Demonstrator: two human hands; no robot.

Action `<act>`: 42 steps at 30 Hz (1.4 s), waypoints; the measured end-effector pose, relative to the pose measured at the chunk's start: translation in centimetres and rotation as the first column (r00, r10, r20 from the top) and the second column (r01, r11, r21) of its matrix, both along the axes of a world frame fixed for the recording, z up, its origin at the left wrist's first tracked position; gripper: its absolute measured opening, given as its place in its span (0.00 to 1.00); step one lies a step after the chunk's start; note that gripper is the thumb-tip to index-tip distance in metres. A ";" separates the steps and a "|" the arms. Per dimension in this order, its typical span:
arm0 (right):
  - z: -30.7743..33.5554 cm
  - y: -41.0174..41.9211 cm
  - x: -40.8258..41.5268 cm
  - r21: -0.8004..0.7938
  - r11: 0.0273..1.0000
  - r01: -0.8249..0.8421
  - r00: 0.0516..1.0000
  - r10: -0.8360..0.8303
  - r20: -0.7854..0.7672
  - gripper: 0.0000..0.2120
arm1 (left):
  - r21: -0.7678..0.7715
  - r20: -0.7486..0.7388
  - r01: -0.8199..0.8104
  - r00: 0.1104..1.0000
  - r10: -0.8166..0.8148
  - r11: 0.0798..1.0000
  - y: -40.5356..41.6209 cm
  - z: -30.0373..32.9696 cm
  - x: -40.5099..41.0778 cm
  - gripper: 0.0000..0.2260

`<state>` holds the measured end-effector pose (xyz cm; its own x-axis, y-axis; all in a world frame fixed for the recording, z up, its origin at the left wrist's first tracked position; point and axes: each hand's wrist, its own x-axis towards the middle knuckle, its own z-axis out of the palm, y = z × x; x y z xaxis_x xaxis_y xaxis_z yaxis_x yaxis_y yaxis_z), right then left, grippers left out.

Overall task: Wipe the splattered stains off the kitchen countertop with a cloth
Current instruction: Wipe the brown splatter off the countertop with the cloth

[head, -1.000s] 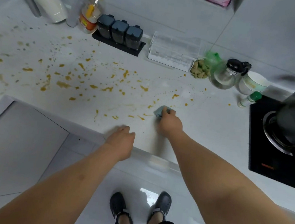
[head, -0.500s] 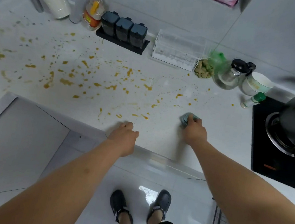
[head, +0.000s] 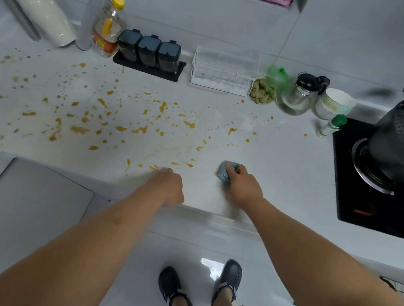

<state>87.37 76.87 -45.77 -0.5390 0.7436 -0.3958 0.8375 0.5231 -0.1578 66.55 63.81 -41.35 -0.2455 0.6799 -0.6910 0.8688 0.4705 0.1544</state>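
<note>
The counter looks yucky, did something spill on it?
Yes. Yellow-brown splatters are scattered across the white countertop, thickest on the left and middle. The right hand presses a blue cloth near the front edge, where the surface looks clean. Nothing looks knocked over.

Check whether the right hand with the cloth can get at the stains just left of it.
Probably yes: the right hand presses the cloth flat on the countertop, and nothing stands between it and those stains.
</note>
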 end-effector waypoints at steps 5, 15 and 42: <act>0.9 3.4 8.2 -0.045 0.962 0.269 0.963 -0.268 0.020 0.34 | 0.046 -0.109 0.003 0.994 0.002 0.999 4.1 2.0 3.9 0.07; 0.3 11.5 16.6 0.113 0.915 0.388 0.916 -0.396 0.063 0.22 | 0.231 0.027 0.034 0.999 -0.042 0.972 13.9 1.3 10.4 0.20; 0.2 21.2 4.8 -0.024 0.993 0.117 0.990 -0.119 -0.071 0.26 | -0.093 -0.064 0.144 0.987 -0.151 0.985 19.6 -0.8 11.7 0.23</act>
<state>92.13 98.09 -45.62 -0.4757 0.7962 -0.3739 0.8792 0.4174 -0.2297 78.23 83.39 -42.12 -0.1976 0.6497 -0.7341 0.9369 0.3455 0.0536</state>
